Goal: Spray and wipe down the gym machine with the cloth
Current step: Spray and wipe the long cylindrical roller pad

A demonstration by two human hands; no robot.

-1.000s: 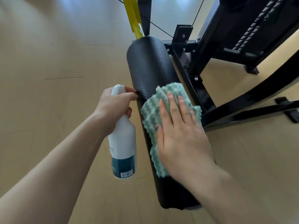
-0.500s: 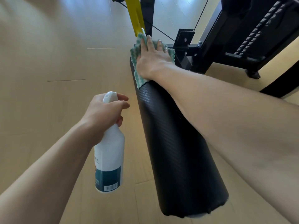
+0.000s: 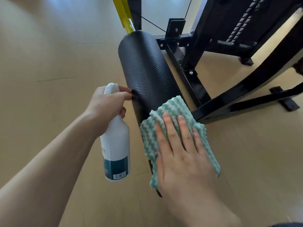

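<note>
Black textured foam roller pad (image 3: 146, 69) of the gym machine is mid-wipe, the flat, straight-fingered right hand (image 3: 182, 154) pressing the green-and-white cloth (image 3: 172, 108) on its near end, the left hand (image 3: 106, 105) gripping the spray bottle (image 3: 114, 145) alongside; the frame (image 3: 193, 82) looks unwiped.

A long black cylindrical foam pad with a textured skin (image 3: 146, 71) runs from far to near through the middle of the scene. The right hand (image 3: 182, 154) lies flat with straight fingers on a green-and-white wavy-patterned cloth (image 3: 173, 108), pressing it onto the pad's near part. Just left of the pad, the left hand (image 3: 108, 104) grips the neck of a white plastic spray bottle with a dark teal label (image 3: 116, 149). A black metal machine frame (image 3: 213, 66) stands to the right on the pale wooden floor (image 3: 49, 63), and a yellow bar (image 3: 123, 13) rises at the pad's far end.
</note>
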